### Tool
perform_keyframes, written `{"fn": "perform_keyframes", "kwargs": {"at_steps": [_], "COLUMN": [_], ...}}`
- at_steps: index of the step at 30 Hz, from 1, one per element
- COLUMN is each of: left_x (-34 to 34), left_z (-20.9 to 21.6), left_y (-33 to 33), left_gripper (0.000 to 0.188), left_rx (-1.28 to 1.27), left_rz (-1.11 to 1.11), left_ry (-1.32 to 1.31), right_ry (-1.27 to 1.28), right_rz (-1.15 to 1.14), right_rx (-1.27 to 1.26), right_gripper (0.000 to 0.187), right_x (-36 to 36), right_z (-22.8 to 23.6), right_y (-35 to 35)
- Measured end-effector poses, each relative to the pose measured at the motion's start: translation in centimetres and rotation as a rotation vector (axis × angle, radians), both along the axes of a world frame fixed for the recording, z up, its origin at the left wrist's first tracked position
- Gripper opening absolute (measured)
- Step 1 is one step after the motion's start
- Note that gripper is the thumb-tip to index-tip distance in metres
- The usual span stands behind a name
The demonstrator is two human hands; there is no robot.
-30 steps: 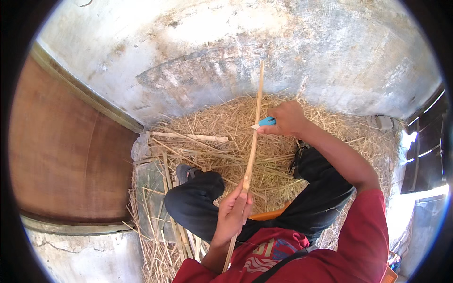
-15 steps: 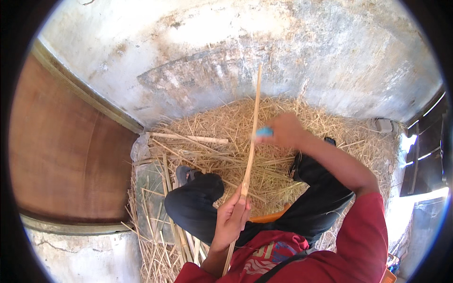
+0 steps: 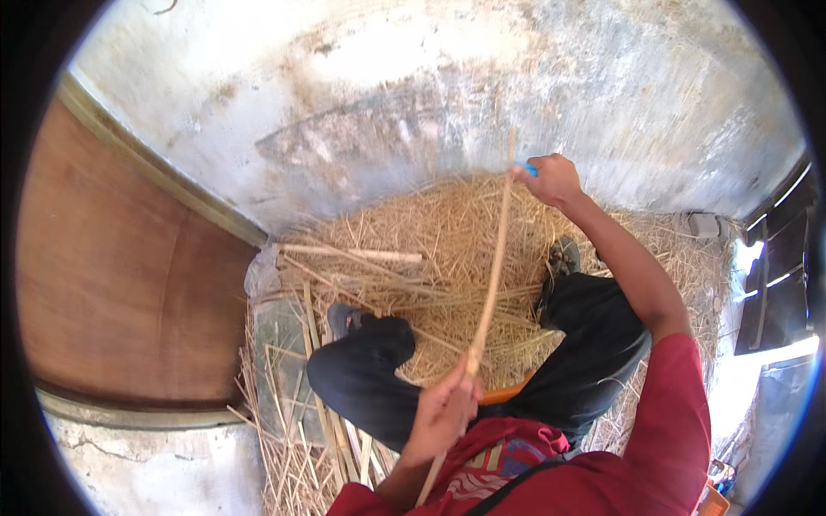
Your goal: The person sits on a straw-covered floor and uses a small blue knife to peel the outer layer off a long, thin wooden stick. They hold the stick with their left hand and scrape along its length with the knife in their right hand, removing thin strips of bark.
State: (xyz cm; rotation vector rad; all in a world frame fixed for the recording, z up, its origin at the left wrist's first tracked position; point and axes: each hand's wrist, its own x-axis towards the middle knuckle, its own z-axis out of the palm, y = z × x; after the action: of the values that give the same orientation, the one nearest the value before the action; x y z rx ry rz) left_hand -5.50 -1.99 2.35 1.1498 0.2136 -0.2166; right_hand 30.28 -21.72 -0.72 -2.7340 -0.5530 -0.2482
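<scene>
A long, pale bamboo strip [image 3: 495, 288] runs from beside my body up toward the wall and bows slightly. My left hand [image 3: 446, 406] is closed around its lower part, over my lap. Near the strip's far end, my right hand [image 3: 553, 179] is closed on a small blue-handled tool [image 3: 527, 169]. That tool meets the strip from the right; its working edge is too small and blurred to make out, and most of the handle is hidden in my fist.
Loose straw-like shavings [image 3: 447, 215] cover the floor around my feet. More bamboo strips [image 3: 344, 252] lie at the left, several beside my left knee. A stained wall [image 3: 413, 95] stands ahead, a brown panel [image 3: 129, 258] at the left. A grey block [image 3: 703, 225] sits at the far right.
My right hand has moved outward along the strip with the blue-handled tool, up toward its far end. My left hand has shifted slightly right, and the strip now leans further right and bends more.
</scene>
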Motion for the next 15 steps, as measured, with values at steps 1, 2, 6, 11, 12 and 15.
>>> {"fn": "perform_keyframes", "kwargs": {"at_steps": [1,2,6,11,12,15], "left_x": [-0.5,-1.4,-3.8,-2.7,-2.2,-0.4], "left_z": [0.2,0.3,0.7,1.0,-0.1,-0.4], "left_y": [-0.1,-0.4,-0.8,0.9,1.0,1.8], "left_gripper": [0.045,0.044,0.046,0.048,0.048,0.046], "left_rx": [-0.024,-0.063,0.024,0.061,-0.007,-0.239], "left_rz": [-0.017,-0.038,-0.217,-0.329,-0.218,-0.127], "left_ry": [-0.02,-0.014,-0.052,0.078,0.052,-0.065], "right_ry": [-0.044,-0.062,0.128,0.181,0.187,0.298], "right_rz": [-0.051,-0.106,-0.438,-0.543,-0.515,-0.342], "right_rx": [-0.028,-0.072,0.064,0.246,0.275,0.367], "right_gripper": [0.08,0.08,0.087,0.092,0.092,0.09], "right_x": [2.0,3.3,6.2,4.4,3.9,1.9], "right_z": [0.2,0.0,-1.9,-2.5,-2.4,0.0], "right_y": [-0.7,-2.1,-7.7,-12.1,-11.9,-10.0]}}
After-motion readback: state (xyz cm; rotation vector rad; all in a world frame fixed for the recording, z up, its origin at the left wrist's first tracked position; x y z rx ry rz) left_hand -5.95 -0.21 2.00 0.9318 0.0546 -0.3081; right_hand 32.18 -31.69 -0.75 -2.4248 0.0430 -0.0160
